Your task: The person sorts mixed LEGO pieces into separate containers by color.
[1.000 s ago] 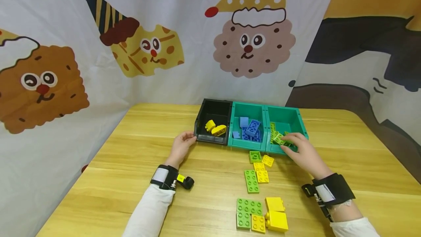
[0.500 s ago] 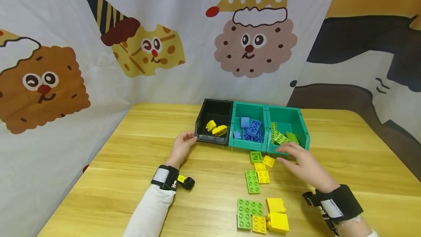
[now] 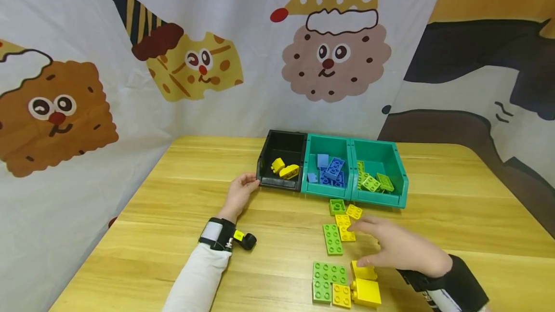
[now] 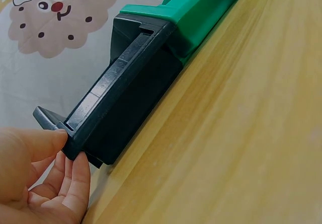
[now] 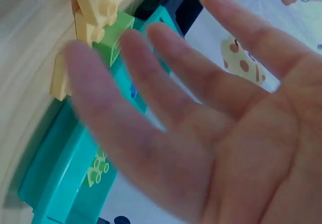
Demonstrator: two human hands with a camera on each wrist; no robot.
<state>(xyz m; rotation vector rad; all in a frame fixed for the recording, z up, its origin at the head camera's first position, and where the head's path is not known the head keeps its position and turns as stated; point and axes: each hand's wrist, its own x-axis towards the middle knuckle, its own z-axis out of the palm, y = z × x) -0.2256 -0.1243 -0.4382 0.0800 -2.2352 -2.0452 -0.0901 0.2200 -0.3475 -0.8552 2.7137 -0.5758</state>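
Head view: right hand (image 3: 399,249) hangs empty, fingers spread, over the yellow bricks (image 3: 347,227); we should settle on one brick, clear of the long green brick (image 3: 332,239).
Left wrist: left hand (image 4: 40,178) pinches the black bin (image 4: 126,103) corner; we hold it firm.
Right wrist: palm wide, blurred; yellow bricks lie beyond the fingertips.

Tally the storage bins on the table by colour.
Black bin: 1
Teal bins: 2
Total: 3
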